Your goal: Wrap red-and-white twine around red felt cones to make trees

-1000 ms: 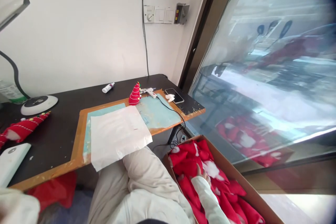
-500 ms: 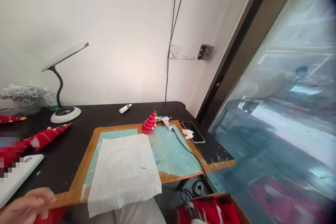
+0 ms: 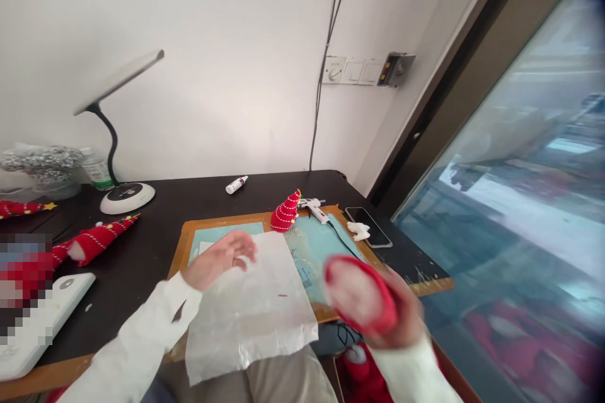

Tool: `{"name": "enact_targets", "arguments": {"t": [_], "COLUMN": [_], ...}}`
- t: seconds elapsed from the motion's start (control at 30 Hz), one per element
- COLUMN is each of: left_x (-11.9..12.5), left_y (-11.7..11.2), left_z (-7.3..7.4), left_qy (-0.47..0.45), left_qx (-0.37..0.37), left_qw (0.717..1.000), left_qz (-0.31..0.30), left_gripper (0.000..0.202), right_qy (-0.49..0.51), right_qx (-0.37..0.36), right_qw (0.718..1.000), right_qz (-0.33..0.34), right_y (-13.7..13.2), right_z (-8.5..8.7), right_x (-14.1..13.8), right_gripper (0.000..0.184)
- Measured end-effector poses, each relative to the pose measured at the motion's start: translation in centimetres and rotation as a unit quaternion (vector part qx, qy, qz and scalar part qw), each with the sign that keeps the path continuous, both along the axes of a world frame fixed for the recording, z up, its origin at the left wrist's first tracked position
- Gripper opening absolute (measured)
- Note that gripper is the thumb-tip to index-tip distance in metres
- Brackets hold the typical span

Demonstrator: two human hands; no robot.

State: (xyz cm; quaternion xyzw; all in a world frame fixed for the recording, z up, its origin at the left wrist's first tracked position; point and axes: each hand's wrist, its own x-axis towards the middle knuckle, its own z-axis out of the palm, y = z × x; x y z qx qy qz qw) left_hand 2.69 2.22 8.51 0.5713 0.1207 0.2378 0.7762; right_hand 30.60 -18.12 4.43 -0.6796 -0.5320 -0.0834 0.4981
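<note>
My left hand (image 3: 220,258) hangs open and empty over a translucent white sheet (image 3: 250,308) lying on the mat. My right hand (image 3: 404,312) grips a blurred round piece of red fabric (image 3: 359,296) with a pale middle. Beyond the sheet stand a small red fabric cone (image 3: 285,212) with white stitching and a hot glue gun (image 3: 314,209). The blue-green cutting mat (image 3: 314,258) has an orange wooden border and lies under these things.
A black phone (image 3: 368,227) with white fluff (image 3: 358,230) beside it lies at the mat's far right corner. A white tube (image 3: 236,184), desk lamp (image 3: 125,196), and red cone (image 3: 97,239) stand on the dark desk. A window (image 3: 501,214) fills the right.
Both hands have risen over the mat. My right hand has come up from the box of red fabric with a red piece. The view has swung left and away from the box.
</note>
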Motion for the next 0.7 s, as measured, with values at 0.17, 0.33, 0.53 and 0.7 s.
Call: {"name": "enact_targets", "arguments": {"t": [0.17,0.33,0.53,0.7], "left_x": [3.3,2.3,2.3,2.4], "left_y": [3.3,6.1,8.4,7.9], "left_z": [-1.5,-3.3,-7.2,-7.8], "left_qy": [-0.053,0.009,-0.039,0.01], "left_qx": [-0.089,-0.048,-0.189,-0.137], "left_qw": [0.994,0.98,0.927,0.941], "left_qz": [0.045,0.193,0.321,0.308], "left_gripper": [0.069,0.06,0.038,0.038], "right_qy": [-0.211,-0.254,-0.055,0.093], "right_qx": [-0.046,-0.019,0.093,-0.028], "right_qw": [0.963,0.955,0.987,0.978], "right_qz": [0.163,0.153,0.123,0.185], "right_y": [15.4,21.9,24.1,25.4], "right_z": [2.7,2.6,-2.2,-6.0], "right_x": [-4.4,-7.4,-7.7,-8.4], "right_gripper": [0.056,0.063,0.069,0.046]}}
